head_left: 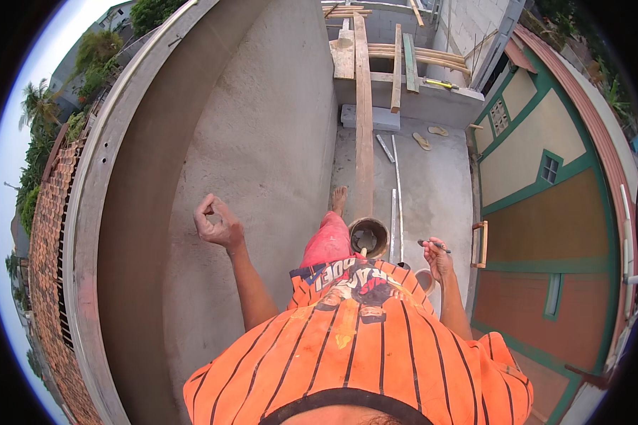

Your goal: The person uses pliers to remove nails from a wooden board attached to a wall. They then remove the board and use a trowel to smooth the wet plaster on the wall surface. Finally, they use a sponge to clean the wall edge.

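Note:
My left hand is curled closed beside the grey plastered wall; I cannot make out whether anything is in its fingers. On the right, my right hand grips a slim dark tool, too small to identify exactly. Between my hands, a round bucket with grey contents sits by the near end of a long wooden plank, close to my bare foot. Long pale strips lie just right of the bucket.
Loose boards and a yellow tool rest on a low block wall ahead. Flip-flops lie below it. A green-trimmed building bounds the right side, and a wall top with rooftops beyond bounds the left.

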Demonstrator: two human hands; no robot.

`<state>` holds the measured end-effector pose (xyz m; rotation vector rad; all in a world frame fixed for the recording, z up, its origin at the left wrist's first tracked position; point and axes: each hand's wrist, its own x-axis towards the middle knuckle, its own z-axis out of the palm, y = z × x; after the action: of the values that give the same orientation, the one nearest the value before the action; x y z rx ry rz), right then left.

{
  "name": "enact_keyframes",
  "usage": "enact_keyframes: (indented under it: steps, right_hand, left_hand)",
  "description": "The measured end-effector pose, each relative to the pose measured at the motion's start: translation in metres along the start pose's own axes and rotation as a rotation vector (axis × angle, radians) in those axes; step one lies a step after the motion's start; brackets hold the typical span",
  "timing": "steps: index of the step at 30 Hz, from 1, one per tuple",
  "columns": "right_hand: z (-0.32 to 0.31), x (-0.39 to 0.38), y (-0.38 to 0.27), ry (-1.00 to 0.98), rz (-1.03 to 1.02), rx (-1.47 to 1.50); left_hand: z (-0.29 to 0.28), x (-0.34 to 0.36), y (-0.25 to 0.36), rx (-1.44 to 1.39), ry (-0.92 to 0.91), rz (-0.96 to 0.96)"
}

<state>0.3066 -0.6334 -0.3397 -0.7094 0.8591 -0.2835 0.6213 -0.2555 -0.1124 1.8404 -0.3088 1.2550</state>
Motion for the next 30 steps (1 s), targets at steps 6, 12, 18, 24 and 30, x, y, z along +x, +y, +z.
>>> enact_keyframes:
  steps: [6, 12, 18, 24, 30]
  right_hand:
    - [0.075, -0.010, -0.079, -0.215, -0.095, -0.040]
    - [0.138, 0.000, -0.145, -0.610, -0.153, 0.109]
    - [0.181, 0.060, -0.199, -0.860, 0.039, 0.043]
    - [0.287, 0.189, -0.302, -0.999, 0.301, -0.073]
    - [0.394, 0.308, -0.408, -1.232, 0.313, -0.195]
  left_hand:
    - [0.087, 0.008, -0.047, 0.012, -0.172, 0.011]
    - [0.115, -0.003, -0.093, 0.480, -0.199, 0.378]
    - [0.175, 0.000, -0.056, 0.539, -0.130, 0.187]
    - [0.356, 0.044, -0.030, 0.009, -0.289, 0.071]
    - [0.492, 0.100, -0.116, 0.110, -0.301, 0.263]
